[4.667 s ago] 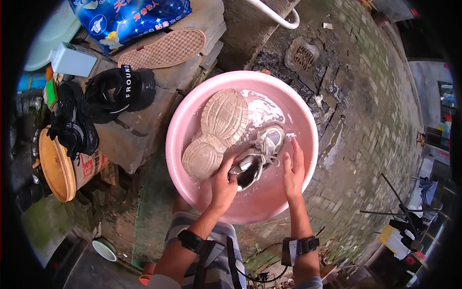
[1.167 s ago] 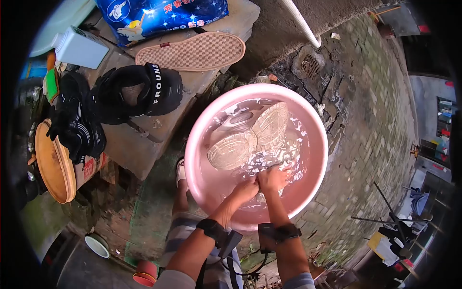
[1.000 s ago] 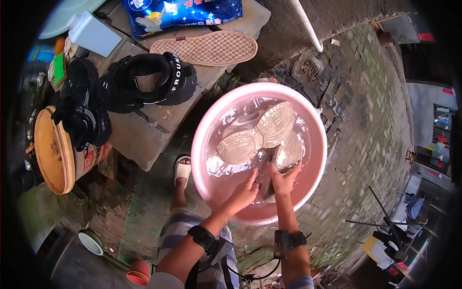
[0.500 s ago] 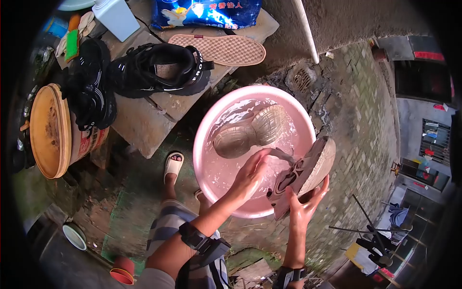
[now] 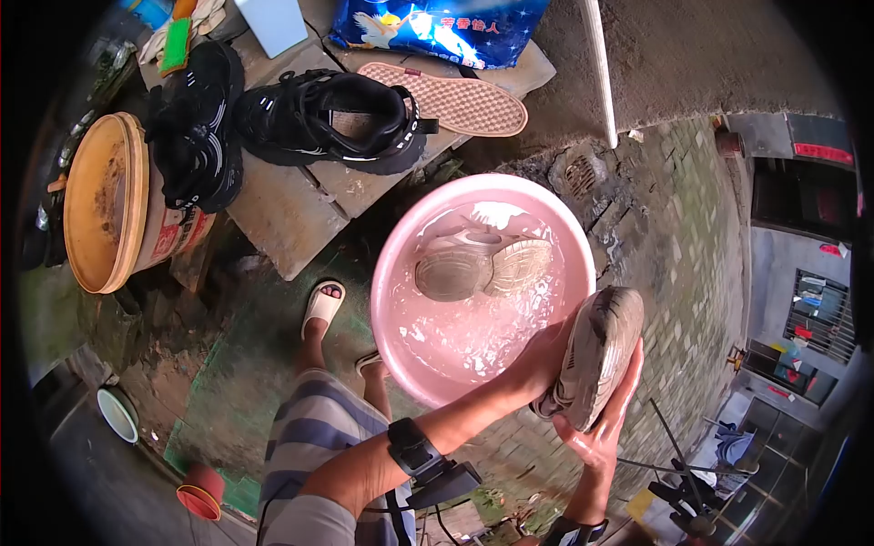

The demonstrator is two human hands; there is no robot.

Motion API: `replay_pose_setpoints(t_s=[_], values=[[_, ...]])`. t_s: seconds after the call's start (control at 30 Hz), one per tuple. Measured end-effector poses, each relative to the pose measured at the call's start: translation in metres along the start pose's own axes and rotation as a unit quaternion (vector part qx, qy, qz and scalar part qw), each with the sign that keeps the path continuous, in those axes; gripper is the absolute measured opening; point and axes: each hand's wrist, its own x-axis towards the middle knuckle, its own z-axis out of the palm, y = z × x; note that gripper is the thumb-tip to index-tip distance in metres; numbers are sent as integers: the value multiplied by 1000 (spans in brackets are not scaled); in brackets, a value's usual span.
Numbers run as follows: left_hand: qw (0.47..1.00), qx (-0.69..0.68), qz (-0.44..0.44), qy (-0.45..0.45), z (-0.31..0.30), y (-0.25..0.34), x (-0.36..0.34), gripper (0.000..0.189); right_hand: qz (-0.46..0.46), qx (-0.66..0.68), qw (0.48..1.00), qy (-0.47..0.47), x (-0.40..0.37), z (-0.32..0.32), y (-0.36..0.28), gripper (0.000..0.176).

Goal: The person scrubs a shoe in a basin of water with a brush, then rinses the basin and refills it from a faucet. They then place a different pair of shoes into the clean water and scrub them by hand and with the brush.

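A wet grey-brown shoe (image 5: 603, 350) is held up at the right rim of the pink basin (image 5: 390, 318), its sole side turned to the right. My right hand (image 5: 608, 423) grips it from below and the right, with the thumb near the lower end. My left hand (image 5: 543, 357) reaches in from the left against the shoe's upper, and its fingers are hidden behind the shoe. A second shoe (image 5: 455, 273) lies in the basin's water, sole facing up.
Black sneakers (image 5: 341, 123), an insole (image 5: 464, 102) and a blue bag (image 5: 446, 27) rest on a stone slab (image 5: 282, 227) at upper left. A lidded bucket (image 5: 105, 205) stands beside it. A white pole (image 5: 598, 73) leans beyond the basin, near a drain (image 5: 580, 173).
The held shoe has tilted more upright and moved slightly right, away from above the water. My left hand has moved from its tongue or lace area to behind the upper. The view has shifted.
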Motion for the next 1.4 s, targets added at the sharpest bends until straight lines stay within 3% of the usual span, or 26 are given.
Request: replay_pose_setpoints(t_s=[0.03, 0.07, 0.17, 0.27, 0.3, 0.37, 0.43, 0.57, 0.6, 0.67, 0.7, 0.73, 0.77, 0.97, 1.03, 1.1, 1.17, 1.2, 1.23, 1.3, 1.33, 1.37, 1.4], values=[[994, -113, 6, 8, 3, -10, 1, 55, 1, -36, 999, -8, 1, -3, -1, 117], [993, -115, 8, 11, 3, -12, 2, 55, -1, -36, 999, -12, 1, -2, -2, 117], [990, 28, 125, 54, 4, -13, 2, 47, 32, 42, 999, 12, 0, -2, -2, 114], [979, 91, 157, 92, 12, -9, 1, 44, 171, 69, 981, -54, -12, -9, 13, 117], [973, 112, 170, 108, 15, -7, 2, 45, 171, 68, 981, -57, -12, -10, 12, 117], [966, 131, 181, 126, 18, -8, 3, 46, 70, 10, 997, -30, -7, -7, -2, 124], [973, 65, 170, 141, 20, -11, 4, 49, 65, 47, 997, -13, -2, -1, -10, 128], [973, 89, 141, 159, 12, -14, 6, 54, 52, 70, 996, 11, 2, 13, -14, 125], [950, 133, 206, 193, 12, -14, 7, 49, 41, 61, 997, 6, 4, 16, -17, 123], [974, 12, 193, 120, 2, -28, 4, 30, 9, 25, 1000, -2, 6, 18, -13, 116], [982, -77, 163, 63, -5, -39, 4, 32, 10, 25, 1000, -4, 6, 19, -12, 116], [954, -123, 251, 104, -1, -48, 17, 15, 5, -1, 1000, -18, 6, 20, -11, 116], [968, -131, 185, 107, -2, -46, 14, 14, 1, -26, 999, -31, 7, 21, -11, 116], [966, -200, 142, 86, -12, -62, 20, 21, -18, -96, 995, -27, 13, 26, -5, 112], [988, 49, 92, 110, -20, -55, 20, 35, 24, 3, 999, -23, 18, 27, 1, 111], [969, -153, 3, 196, -15, -46, 29, 31, 44, 100, 994, -4, 21, 27, 3, 98], [967, -187, 27, 171, -11, -38, 29, 32, 100, 137, 984, 51, 18, 21, 12, 97], [972, -181, 48, 145, -14, -39, 29, 31, 129, 159, 976, 74, 14, 17, 16, 85], [982, -109, 52, 144, -21, -38, 25, 28, 200, 191, 956, 102, 10, 12, 17, 72], [991, -40, 61, 110, -32, -38, 17, 29, 250, 242, 920, 180, 12, 5, 14, 60], [985, 52, 111, 119, -38, -43, 13, 31, 285, 269, 898, 201, 17, 3, 3, 58], [985, 51, 112, 118, -42, -46, 9, 31, 302, 320, 875, 202, 20, -1, 0, 55], [963, 158, 173, 133, -45, -49, 4, 31, 296, 383, 853, 197, 25, -3, -2, 53]])
